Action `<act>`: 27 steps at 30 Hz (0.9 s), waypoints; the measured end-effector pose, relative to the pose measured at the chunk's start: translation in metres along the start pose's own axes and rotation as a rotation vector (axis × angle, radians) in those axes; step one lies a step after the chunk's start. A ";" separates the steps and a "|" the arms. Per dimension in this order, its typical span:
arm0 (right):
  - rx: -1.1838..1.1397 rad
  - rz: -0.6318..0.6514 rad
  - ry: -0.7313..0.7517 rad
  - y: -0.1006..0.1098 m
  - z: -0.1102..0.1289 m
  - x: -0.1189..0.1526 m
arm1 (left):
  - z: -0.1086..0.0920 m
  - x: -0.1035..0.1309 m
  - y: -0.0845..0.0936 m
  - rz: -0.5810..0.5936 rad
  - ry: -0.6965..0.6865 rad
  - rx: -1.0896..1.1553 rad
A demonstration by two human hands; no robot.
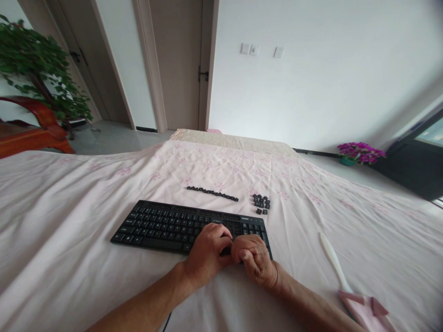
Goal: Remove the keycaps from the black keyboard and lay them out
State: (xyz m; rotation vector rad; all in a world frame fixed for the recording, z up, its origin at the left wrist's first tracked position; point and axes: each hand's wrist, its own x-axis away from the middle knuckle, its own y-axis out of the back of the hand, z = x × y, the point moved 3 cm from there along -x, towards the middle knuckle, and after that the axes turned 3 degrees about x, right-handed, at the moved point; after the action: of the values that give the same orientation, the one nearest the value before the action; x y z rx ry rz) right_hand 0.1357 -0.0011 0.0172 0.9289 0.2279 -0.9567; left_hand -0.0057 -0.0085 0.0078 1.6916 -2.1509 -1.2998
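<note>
A black keyboard [162, 225] lies slightly askew on the pink bedspread, its right part largely covered by my hands. My left hand [210, 246] is curled over the keys right of the middle, fingers bent down onto the keyboard. Close beside it, my right hand [255, 259] is closed like a fist over the number-key side; whatever its fingertips pinch is hidden. Behind the keyboard, loose black keycaps form a long row [212, 193]. Several more keycaps [261, 202] sit in a small group near the keyboard's top right corner.
To the right lies a long white handle [334, 260] with a pink part [367, 311] at its near end. A dark cable [167, 322] runs toward me. Beyond the bed are a wooden chair [38, 124], a leafy plant [38, 64], doors and magenta flowers [362, 152].
</note>
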 end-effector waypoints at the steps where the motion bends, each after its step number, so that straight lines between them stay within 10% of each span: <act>1: -0.022 -0.034 -0.008 0.001 0.000 0.001 | 0.000 0.000 0.000 -0.001 0.003 0.009; 5: -0.074 -0.184 -0.041 0.006 0.001 0.004 | 0.001 -0.001 0.002 0.001 0.035 0.089; 15: 0.309 -0.093 0.187 0.027 0.033 -0.020 | 0.009 -0.006 0.010 -0.045 0.276 0.281; 27: 0.443 0.063 -0.248 0.018 0.001 -0.030 | 0.021 -0.008 0.011 -0.194 0.419 0.713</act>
State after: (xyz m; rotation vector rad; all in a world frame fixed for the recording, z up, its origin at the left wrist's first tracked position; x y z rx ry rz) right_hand 0.1316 0.0201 0.0444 1.1988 -0.2328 -1.0745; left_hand -0.0228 0.0103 0.0051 2.1935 -2.3512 -0.1202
